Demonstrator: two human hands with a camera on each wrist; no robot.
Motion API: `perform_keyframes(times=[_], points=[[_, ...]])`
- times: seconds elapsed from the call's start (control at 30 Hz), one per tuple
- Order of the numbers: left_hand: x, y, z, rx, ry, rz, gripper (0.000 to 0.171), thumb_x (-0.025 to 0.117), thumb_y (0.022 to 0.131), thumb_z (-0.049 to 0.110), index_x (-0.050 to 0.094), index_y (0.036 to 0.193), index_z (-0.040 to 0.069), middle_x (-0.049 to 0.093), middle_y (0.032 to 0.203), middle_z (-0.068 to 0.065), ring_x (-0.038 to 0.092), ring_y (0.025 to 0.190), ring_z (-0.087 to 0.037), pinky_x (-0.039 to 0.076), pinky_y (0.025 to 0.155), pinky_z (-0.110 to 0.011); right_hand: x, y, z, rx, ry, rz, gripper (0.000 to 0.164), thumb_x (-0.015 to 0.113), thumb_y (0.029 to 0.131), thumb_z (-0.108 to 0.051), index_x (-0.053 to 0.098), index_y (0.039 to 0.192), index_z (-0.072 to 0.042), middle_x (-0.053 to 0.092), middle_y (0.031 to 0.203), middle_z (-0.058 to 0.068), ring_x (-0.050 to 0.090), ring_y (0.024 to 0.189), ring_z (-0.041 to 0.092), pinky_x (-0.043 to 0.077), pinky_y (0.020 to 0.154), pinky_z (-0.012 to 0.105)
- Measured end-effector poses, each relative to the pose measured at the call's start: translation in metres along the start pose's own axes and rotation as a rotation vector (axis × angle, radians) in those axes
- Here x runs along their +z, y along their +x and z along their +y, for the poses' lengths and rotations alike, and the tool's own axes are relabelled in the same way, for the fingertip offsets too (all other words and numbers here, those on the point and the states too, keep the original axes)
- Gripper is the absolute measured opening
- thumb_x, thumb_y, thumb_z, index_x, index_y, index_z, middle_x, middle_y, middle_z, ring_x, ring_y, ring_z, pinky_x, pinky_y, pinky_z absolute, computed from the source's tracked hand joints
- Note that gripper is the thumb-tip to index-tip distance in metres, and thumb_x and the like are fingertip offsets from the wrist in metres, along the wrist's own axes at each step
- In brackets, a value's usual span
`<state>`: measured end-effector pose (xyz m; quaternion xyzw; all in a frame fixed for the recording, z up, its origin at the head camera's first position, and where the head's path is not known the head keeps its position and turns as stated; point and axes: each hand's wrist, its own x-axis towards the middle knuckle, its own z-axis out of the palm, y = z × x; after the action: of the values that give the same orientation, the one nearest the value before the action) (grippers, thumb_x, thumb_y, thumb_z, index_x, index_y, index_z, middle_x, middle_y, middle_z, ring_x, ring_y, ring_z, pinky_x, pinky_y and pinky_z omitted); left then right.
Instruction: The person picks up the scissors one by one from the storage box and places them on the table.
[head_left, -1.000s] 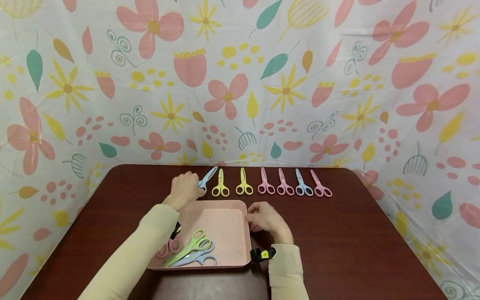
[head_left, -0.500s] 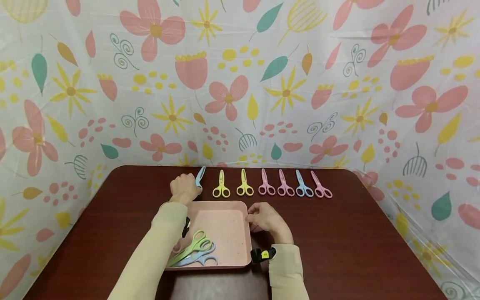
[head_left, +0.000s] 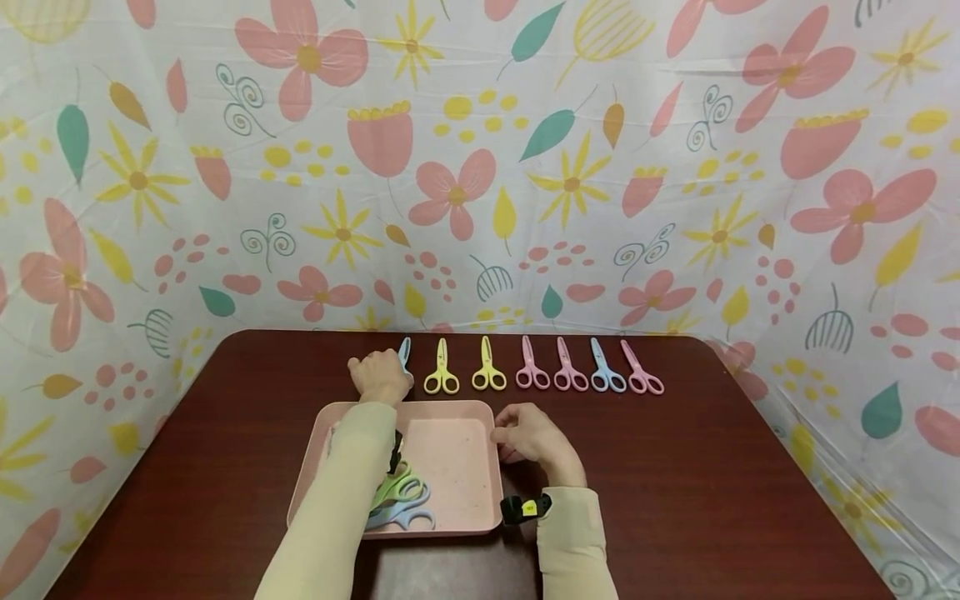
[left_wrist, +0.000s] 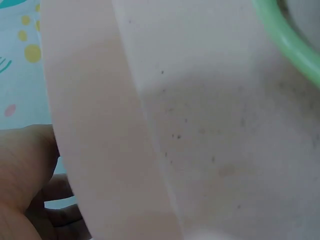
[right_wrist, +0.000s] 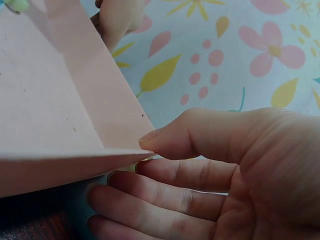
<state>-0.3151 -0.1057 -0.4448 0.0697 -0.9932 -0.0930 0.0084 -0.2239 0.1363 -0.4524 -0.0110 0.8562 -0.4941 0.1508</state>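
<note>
My left hand (head_left: 380, 377) is at the left end of a row of scissors, beyond the tray. It holds light-blue scissors (head_left: 406, 357) by their handle end, with the blades pointing away; the fingertips are hidden. In the left wrist view this hand (left_wrist: 30, 185) shows partly behind the tray wall. My right hand (head_left: 534, 435) pinches the right rim of the pink tray (head_left: 491, 417), with the thumb on the rim and the fingers outside it in the right wrist view. Green scissors (head_left: 406, 482) lie over blue scissors (head_left: 411, 518) inside the tray, partly covered by my left forearm.
Rightward along the back of the dark table (head_left: 712, 483) lie yellow scissors (head_left: 442, 380), more yellow scissors (head_left: 487, 377), pink scissors (head_left: 531, 375), and several other pink and blue ones, blades away. A flower-patterned curtain (head_left: 480, 167) hangs behind.
My left hand first carried the blue scissors left, away from the yellow pair, then shifted slightly right. Their blades turned from slanting to nearly straight. My right hand has stayed on the tray rim.
</note>
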Motion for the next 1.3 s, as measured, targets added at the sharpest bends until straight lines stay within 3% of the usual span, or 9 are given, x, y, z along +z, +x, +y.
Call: perform_keyframes(times=[0.1, 0.5, 0.83, 1.1, 1.3], points=[[0.003, 0.000, 0.001, -0.006, 0.014, -0.003, 0.025, 0.066, 0.086, 0.030, 0.060, 0.076, 0.008, 0.060, 0.080, -0.011, 0.058, 0.079, -0.030, 0.034, 0.088, -0.049, 0.000, 0.001, 0.001, -0.005, -0.007, 0.000, 0.010, 0.066, 0.086, -0.004, 0.063, 0.094, 0.002, 0.063, 0.076, 0.013, 0.066, 0.062, 0.027, 0.056, 0.061, 0.040], [0.011, 0.001, -0.001, -0.012, -0.034, 0.002, 0.030, 0.070, 0.084, 0.033, 0.062, 0.078, 0.005, 0.065, 0.090, -0.017, 0.061, 0.085, -0.035, 0.042, 0.084, -0.051, 0.000, 0.001, 0.002, -0.015, -0.003, -0.003, 0.009, 0.066, 0.086, -0.005, 0.063, 0.093, 0.001, 0.063, 0.075, 0.011, 0.067, 0.063, 0.027, 0.056, 0.062, 0.040], [0.012, -0.001, -0.002, -0.017, -0.056, -0.011, 0.034, 0.068, 0.086, 0.032, 0.067, 0.094, -0.001, 0.064, 0.098, -0.022, 0.061, 0.092, -0.040, 0.044, 0.082, -0.054, -0.001, 0.001, 0.004, -0.021, -0.002, -0.005, 0.010, 0.066, 0.086, -0.006, 0.063, 0.093, 0.001, 0.063, 0.075, 0.011, 0.067, 0.064, 0.028, 0.055, 0.062, 0.040], [0.009, -0.004, -0.004, -0.015, -0.059, -0.055, 0.041, 0.064, 0.089, 0.031, 0.065, 0.112, -0.002, 0.059, 0.109, -0.024, 0.054, 0.104, -0.041, 0.039, 0.088, -0.056, -0.001, 0.000, 0.003, -0.013, 0.010, -0.007, 0.011, 0.065, 0.086, -0.005, 0.064, 0.094, 0.002, 0.064, 0.075, 0.011, 0.067, 0.065, 0.028, 0.056, 0.062, 0.039], [0.006, -0.005, -0.004, -0.009, -0.049, -0.068, 0.037, 0.061, 0.092, 0.036, 0.066, 0.104, 0.001, 0.061, 0.107, -0.021, 0.056, 0.101, -0.040, 0.037, 0.088, -0.057, -0.001, -0.001, 0.003, -0.009, 0.021, -0.006, 0.010, 0.065, 0.086, -0.005, 0.063, 0.094, 0.002, 0.064, 0.075, 0.011, 0.067, 0.065, 0.028, 0.056, 0.063, 0.040]])
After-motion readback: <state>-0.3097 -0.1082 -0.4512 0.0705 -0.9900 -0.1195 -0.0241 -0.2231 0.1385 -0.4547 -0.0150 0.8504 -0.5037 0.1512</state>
